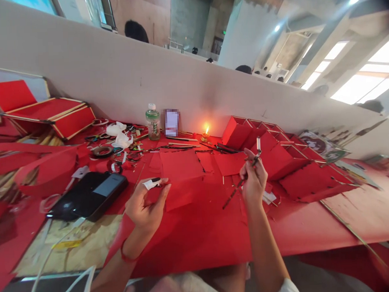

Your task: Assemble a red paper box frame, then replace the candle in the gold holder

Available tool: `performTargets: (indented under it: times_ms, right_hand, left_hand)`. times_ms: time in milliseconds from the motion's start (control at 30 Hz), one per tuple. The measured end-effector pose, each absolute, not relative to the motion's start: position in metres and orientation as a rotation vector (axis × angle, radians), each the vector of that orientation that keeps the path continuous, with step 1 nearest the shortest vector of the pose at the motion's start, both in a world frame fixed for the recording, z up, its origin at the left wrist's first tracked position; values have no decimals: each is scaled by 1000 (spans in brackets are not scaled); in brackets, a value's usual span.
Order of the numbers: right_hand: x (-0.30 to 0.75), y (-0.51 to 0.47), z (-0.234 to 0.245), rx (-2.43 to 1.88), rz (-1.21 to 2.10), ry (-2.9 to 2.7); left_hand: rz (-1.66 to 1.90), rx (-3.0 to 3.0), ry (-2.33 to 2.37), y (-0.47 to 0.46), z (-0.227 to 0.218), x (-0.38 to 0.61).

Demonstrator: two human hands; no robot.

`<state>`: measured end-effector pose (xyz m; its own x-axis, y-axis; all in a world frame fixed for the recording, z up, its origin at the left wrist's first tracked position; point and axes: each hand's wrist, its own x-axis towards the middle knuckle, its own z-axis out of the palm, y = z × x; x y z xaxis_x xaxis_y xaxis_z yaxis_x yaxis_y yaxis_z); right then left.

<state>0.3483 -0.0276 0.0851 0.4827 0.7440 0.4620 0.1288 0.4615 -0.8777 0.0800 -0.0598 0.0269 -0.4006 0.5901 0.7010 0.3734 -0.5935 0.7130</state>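
Observation:
My left hand (148,205) is closed in a pinch, with white wrapping (150,184) and a dark patch by its index finger. Its thumb and fingertip meet at the left edge of a piece of red paper (183,193), which seems slightly raised. My right hand (254,178) grips a thin, dark mottled stick (232,196) that slants down to the left. A pale, shiny piece (258,144) stands up at the top of that hand; I cannot tell what it is. Below both hands spreads the red-covered table (198,244).
A small flame burns in a lamp (205,136) near the wall, beside a propped phone (172,122) and a bottle (153,124). Red box frames (277,151) stand right, another (53,112) left. Tape rolls (102,151) and a black device (87,194) with a white cable lie left.

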Motion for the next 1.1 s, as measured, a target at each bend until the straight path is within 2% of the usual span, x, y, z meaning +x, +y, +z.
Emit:
performTargets:
  times_ms: [100,300,400,867,1100]
  right_hand:
    - [338,-28,62,-1097,430,-1060]
    - [319,-42,-25,-1443,572,-1140]
    - [331,-45,-41,-1625,483,-1254]
    - [386,24,28,-2249,108,-1656]
    - [390,64,45,-2430,-100,-1769]
  left_hand:
    - [2128,1566,1342,-57,27,81]
    - [2200,1475,1199,-53,32,83]
    - [2227,1422,1185,-53,36,87]
    - [2231,1296,1120,-56,42,91]
    - [2188,1274,1179,-57,47,92]
